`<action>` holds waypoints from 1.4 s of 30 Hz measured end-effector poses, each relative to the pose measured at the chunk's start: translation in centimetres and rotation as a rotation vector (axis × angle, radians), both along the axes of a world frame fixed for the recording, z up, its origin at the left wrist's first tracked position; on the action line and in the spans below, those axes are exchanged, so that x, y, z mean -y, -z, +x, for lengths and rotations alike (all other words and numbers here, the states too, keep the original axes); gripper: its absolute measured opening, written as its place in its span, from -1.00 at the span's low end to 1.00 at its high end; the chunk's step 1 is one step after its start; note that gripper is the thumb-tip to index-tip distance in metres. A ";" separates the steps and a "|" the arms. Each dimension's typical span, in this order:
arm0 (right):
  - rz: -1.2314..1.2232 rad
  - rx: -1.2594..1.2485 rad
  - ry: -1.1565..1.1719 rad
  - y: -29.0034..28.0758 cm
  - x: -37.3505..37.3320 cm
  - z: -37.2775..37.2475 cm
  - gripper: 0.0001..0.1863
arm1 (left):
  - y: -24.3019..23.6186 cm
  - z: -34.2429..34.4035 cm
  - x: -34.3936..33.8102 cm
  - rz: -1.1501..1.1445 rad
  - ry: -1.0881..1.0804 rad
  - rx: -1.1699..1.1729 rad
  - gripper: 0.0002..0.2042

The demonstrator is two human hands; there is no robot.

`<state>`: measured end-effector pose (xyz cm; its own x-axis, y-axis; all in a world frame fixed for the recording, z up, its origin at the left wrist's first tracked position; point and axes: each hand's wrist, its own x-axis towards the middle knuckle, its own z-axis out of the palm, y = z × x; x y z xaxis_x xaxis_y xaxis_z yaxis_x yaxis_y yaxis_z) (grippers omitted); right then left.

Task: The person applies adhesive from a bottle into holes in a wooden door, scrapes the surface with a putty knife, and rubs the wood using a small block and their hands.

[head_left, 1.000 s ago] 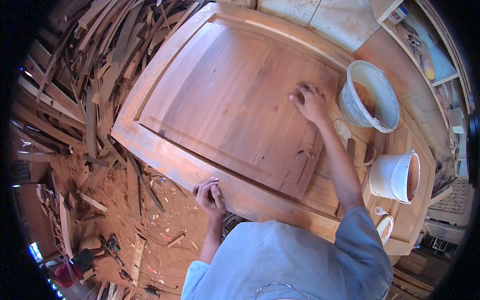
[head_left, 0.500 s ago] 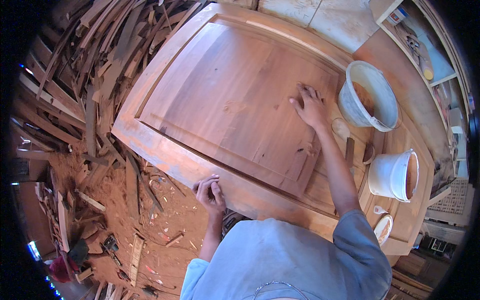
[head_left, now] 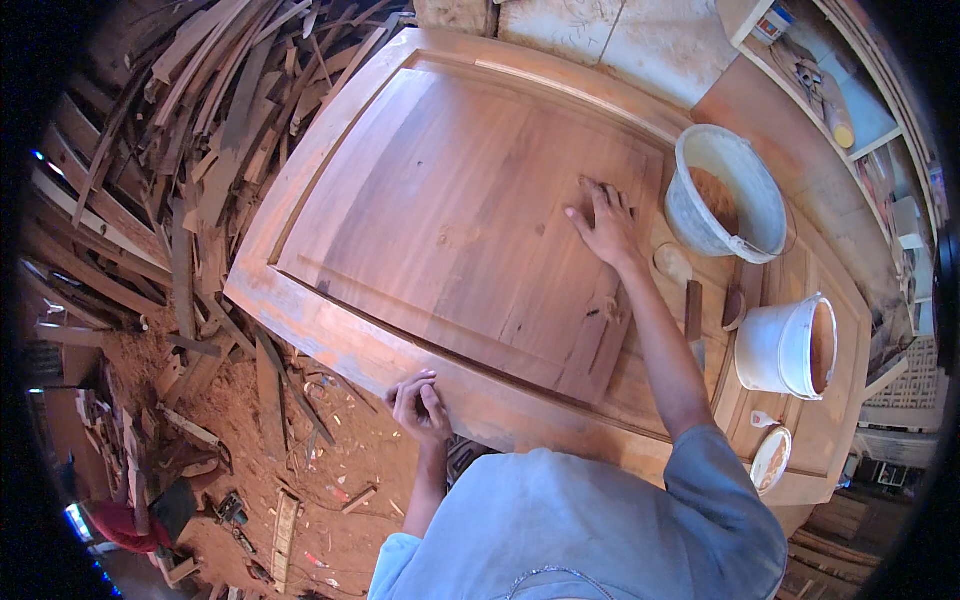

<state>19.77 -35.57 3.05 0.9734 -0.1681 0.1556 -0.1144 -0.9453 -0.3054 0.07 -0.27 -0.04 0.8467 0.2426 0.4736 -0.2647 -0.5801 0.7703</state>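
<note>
A large wooden panel door [head_left: 380,200] lies flat before me, its raised centre panel brown and its frame paler, with worn patches. Toward the right end of that centre panel, my right hand [head_left: 606,228] rests palm down with fingers spread; a small dark mark shows by its fingertips. My left hand [head_left: 420,408] is at the door's near edge, its fingers loosely bent against the frame and the thumb apart. No tool shows in either hand. Dark knots [head_left: 445,235] dot the wood.
A large grey bucket [head_left: 722,195] with brown powder, a white bucket [head_left: 780,347] and a round lid [head_left: 770,460] stand on the door's right part, beside dark wood blocks [head_left: 694,310]. Wood offcuts [head_left: 215,150] pile up at left. A person in red [head_left: 125,525] is at lower left.
The view has shifted slightly, bringing more of the person in red into sight. My right hand stays on the panel with little movement, and my left hand remains at the near edge.
</note>
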 end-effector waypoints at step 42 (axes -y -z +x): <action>0.004 -0.082 -0.038 -0.1 0.8 0.7 -0.34 | 0.4 0.0 -0.1 0.011 -0.004 0.018 -0.85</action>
<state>20.45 -36.32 3.20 0.9885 -0.1314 0.0750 -0.1033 -0.9483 -0.3000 0.11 -0.18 -0.41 0.8370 0.2404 0.4916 -0.2765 -0.5895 0.7590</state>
